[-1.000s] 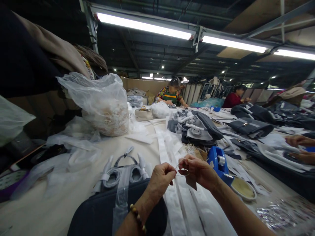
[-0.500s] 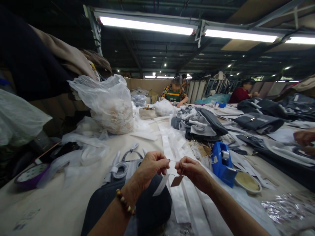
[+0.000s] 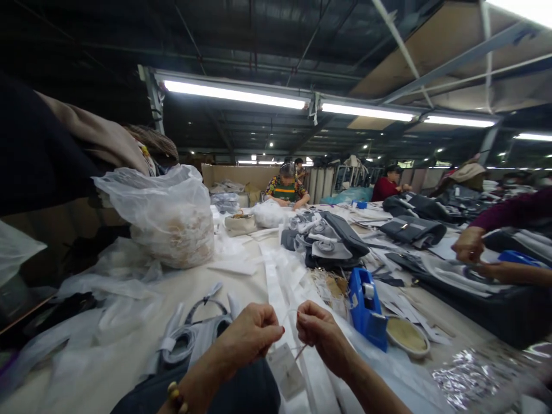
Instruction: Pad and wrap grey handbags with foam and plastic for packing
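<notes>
My left hand (image 3: 252, 334), a beaded bracelet at its wrist, is closed in a pinch over the dark bag (image 3: 245, 388). Facing it is my right hand (image 3: 321, 333), pinching a thin white string. A white tag (image 3: 286, 372) hangs from the string below and between my hands, with a thin brown tag edge beside it. Whether the left fingertips hold part of the string is too small to tell. Wrapped grey straps (image 3: 179, 345) and a handle lie on the bag, left of my left hand.
A blue tape dispenser (image 3: 367, 310) and a round dish (image 3: 407, 336) stand right of my right hand. Stringed tags (image 3: 332, 284) lie behind. A plastic sack (image 3: 172, 221) is at left. Another person's hands (image 3: 474, 253) work at right.
My view has tilted up and turned right, so the table appears lower and further left. The white tag now faces me flat, the brown one edge-on. More of the person at right shows.
</notes>
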### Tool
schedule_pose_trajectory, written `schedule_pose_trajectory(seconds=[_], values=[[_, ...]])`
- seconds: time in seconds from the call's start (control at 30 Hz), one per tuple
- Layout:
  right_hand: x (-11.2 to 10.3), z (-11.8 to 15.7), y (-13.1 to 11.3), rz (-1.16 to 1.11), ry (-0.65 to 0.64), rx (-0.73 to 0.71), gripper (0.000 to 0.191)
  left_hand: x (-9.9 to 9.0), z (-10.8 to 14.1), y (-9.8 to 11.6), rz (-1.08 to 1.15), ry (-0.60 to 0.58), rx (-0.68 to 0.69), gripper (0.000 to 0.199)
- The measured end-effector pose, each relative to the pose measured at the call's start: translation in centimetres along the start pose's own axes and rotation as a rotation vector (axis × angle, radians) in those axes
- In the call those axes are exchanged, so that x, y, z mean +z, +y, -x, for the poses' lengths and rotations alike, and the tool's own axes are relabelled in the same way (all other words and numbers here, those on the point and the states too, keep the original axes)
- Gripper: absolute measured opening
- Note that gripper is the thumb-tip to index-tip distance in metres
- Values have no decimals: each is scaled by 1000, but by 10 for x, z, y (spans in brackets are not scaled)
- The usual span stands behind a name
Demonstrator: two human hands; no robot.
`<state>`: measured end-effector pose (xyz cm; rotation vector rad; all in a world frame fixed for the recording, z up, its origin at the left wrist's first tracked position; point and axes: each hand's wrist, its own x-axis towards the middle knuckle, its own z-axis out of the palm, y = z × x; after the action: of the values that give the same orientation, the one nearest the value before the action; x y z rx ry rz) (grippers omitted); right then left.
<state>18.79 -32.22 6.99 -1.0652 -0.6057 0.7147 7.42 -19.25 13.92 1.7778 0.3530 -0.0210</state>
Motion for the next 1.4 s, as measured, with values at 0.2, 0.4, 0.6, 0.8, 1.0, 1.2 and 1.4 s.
schedule_pose_trajectory(seconds=[0.2,0.4,0.6,0.8,1.0,1.2,1.4], values=[[3,4,6,-11,-61,43,26,10,0,5,29,-57,26,21],[17,8,16,8,-206,56,24,11,3,14,139,29,110,25],[28,10,20,35,-267,49,21,8,4,15,201,33,145,25],[30,9,21,25,-313,48,25,2,11,18,206,17,179,22],[32,10,22,52,-309,106,28,-1,14,17,232,22,187,21],[40,10,17,27,-336,69,24,-2,11,11,257,-29,176,24],[39,12,22,18,-390,118,21,-2,11,11,279,-41,150,22]])
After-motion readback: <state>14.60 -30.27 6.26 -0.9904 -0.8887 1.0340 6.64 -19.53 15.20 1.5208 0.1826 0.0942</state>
